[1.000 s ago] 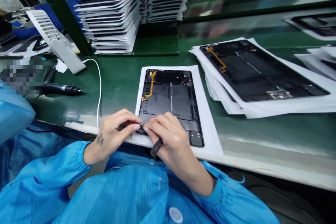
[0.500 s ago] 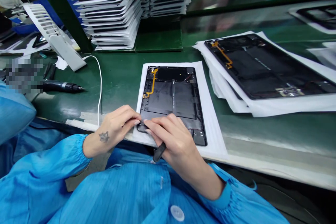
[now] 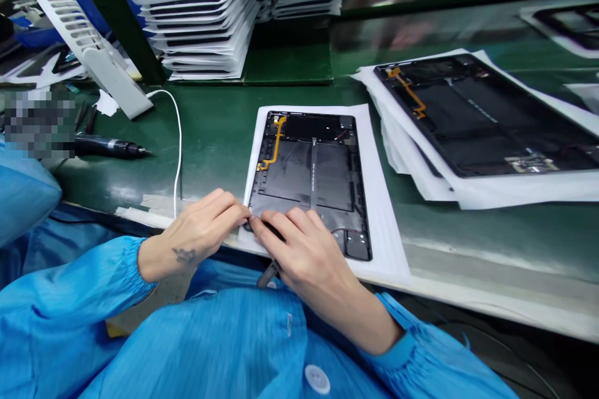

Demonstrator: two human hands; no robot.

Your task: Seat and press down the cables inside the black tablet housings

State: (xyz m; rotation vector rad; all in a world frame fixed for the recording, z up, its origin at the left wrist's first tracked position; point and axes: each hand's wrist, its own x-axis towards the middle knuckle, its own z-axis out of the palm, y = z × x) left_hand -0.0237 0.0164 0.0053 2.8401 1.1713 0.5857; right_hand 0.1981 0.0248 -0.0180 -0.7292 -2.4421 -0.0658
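An opened tablet housing (image 3: 299,174), black inside with an orange flex cable (image 3: 277,146), lies on a white foam sheet (image 3: 386,224) at the bench's front edge. My left hand (image 3: 199,230) is closed, its thumb and fingertips pinched at the housing's near left corner; whatever is between them is hidden. Beside it, my right hand (image 3: 304,246) rests over the near part of the housing with its fingers bent. A dark, flat-handled tool (image 3: 268,275) sticks out below the right palm, held in that hand. The right index fingertip meets the left fingertips at the corner.
More housings on foam sheets lie in a pile (image 3: 486,118) to the right. Tall stacks of foam-wrapped panels (image 3: 201,25) stand at the back. At left are a white fan (image 3: 105,68) with a cable (image 3: 178,137), an electric screwdriver (image 3: 112,146) and another person's blue sleeve (image 3: 25,193).
My right index finger has straightened toward the left fingertips at the corner. The dark tool's handle has swung leftward beneath my right hand. The view has shifted slightly.
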